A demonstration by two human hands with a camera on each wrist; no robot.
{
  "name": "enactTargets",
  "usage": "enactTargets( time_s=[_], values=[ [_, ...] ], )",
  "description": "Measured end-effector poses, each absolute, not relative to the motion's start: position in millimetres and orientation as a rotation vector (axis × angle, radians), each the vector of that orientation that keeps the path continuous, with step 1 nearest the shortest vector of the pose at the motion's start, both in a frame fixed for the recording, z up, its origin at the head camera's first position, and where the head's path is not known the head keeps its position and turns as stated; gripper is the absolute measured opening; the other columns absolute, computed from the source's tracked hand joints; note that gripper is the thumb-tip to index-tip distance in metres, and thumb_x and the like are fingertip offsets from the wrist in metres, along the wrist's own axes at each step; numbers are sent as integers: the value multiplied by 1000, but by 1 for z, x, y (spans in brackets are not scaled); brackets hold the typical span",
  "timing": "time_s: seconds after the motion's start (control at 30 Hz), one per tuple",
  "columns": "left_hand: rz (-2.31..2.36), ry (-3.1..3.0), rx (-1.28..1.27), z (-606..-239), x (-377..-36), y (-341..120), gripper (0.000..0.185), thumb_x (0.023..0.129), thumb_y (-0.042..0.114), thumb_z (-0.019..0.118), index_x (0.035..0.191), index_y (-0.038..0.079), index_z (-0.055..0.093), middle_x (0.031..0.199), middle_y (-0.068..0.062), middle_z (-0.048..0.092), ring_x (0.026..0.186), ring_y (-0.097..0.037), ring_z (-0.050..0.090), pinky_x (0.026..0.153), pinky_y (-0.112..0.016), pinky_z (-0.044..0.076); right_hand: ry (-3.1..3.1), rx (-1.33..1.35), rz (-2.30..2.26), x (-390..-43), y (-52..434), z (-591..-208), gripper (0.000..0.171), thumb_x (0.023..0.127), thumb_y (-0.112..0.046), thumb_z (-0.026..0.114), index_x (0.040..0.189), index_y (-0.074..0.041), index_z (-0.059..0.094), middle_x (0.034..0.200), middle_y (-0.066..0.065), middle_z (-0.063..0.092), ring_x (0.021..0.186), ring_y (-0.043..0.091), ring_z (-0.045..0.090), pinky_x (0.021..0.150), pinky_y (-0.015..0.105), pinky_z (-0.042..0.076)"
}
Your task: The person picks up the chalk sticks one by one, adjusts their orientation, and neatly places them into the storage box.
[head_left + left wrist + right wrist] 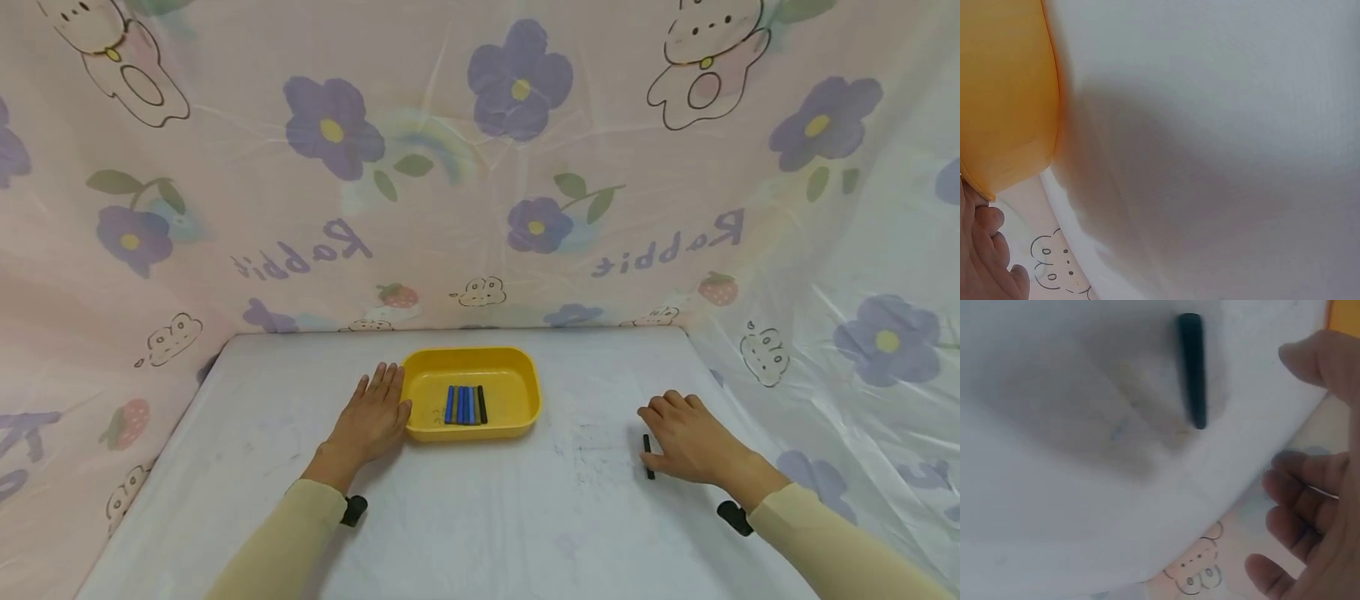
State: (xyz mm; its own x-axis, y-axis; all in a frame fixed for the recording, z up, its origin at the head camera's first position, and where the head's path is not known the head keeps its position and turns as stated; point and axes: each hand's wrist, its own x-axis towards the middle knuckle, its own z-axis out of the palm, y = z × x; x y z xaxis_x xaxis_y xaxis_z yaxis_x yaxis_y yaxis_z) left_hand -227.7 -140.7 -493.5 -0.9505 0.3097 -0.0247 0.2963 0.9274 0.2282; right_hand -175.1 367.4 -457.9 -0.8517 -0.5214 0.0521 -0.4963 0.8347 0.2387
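Observation:
A yellow tray (471,435) stands at the back middle of the white table, with several blue crayon sticks (461,406) and a black one (482,404) side by side inside it. Against the tray's left wall lies my left hand (375,414), its fingers straight and its thumb at the near left corner. On the right, my right hand (686,437) is over a dark crayon stick (647,457) on the table. The right wrist view has that dark stick (1193,372) apart from the thumb and the loosely bent fingers (1300,534), which hold nothing.
A white cover (517,517) with faint coloured smudges is spread on the table. Behind and beside it hang pink and white curtains (435,208) with flowers and rabbits. Small black pieces (354,510) show at both wrists.

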Motion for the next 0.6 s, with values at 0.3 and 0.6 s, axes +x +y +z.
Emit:
enactTargets(
  time_s=[0.3, 0.6],
  values=[
    [353, 3022, 476, -493, -228, -141, 68, 115, 37, 34, 168, -1, 16, 175, -20, 19, 164, -37, 11, 133, -57, 9, -3012, 770, -314, -163, 381, -475, 74, 77, -57, 87, 124, -3, 69, 114, 9, 66, 106, 31, 57, 88, 53, 49],
    [340, 3034, 469, -495, -228, -141, 68, 115, 38, 35, 168, 0, 17, 175, -20, 19, 164, -37, 12, 133, -56, 9, -3042, 742, -308, -165, 385, -488, 71, 77, -56, 87, 121, -3, 70, 110, 7, 65, 102, 29, 56, 87, 52, 48]
  ],
)
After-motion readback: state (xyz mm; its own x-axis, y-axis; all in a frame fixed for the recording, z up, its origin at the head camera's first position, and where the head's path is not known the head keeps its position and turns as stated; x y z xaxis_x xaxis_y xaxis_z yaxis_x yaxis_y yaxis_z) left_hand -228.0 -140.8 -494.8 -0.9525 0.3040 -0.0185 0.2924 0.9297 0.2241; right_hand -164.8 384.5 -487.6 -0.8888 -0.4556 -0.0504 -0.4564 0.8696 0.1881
